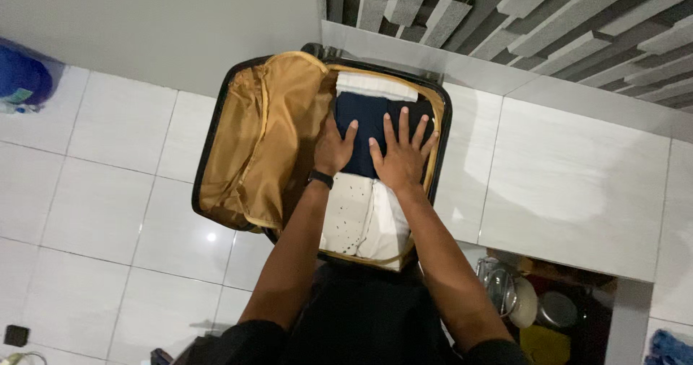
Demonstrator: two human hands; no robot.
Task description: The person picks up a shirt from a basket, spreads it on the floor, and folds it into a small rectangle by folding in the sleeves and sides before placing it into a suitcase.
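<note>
On the white tiled floor (108, 213) lies an open black suitcase (440, 112), its tan-lined lid (253, 148) flopped to the left. Both hands press flat on a folded dark navy garment (368, 116) packed in the upper half of the case. Left hand (333, 148), with a black wristband (320, 179), lies with fingers close together at the garment's left edge; right hand (401, 155) lies beside it with fingers spread wide, gripping nothing. Above the navy piece sits a folded white cloth (375, 85); below the hands lie white folded clothes (364, 217), one dotted. Grey ribbed wall panels (520, 18) rise beyond the suitcase.
</note>
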